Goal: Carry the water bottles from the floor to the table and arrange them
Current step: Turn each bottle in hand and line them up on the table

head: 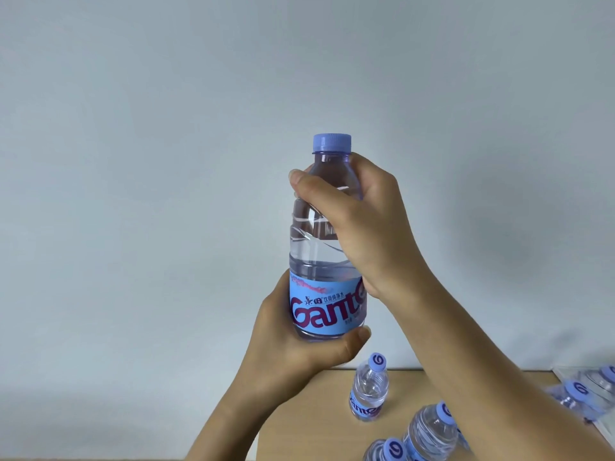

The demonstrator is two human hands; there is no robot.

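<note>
Above table (299, 410), both hands grip raised bottle (327, 247): left hand (293, 337) base, right hand (362, 224) shoulder; more bottles (367, 390) below

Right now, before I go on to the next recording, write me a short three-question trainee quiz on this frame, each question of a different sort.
1. True or false: the held bottle still has its cap on.
2. Which hand grips the bottle near its base? A) left hand B) right hand C) neither
3. Fill in: the bottle standing alone rests upright on the ____.

Key: 1 true. 2 A; the right hand grips the upper part below the neck. 3 table.
</note>
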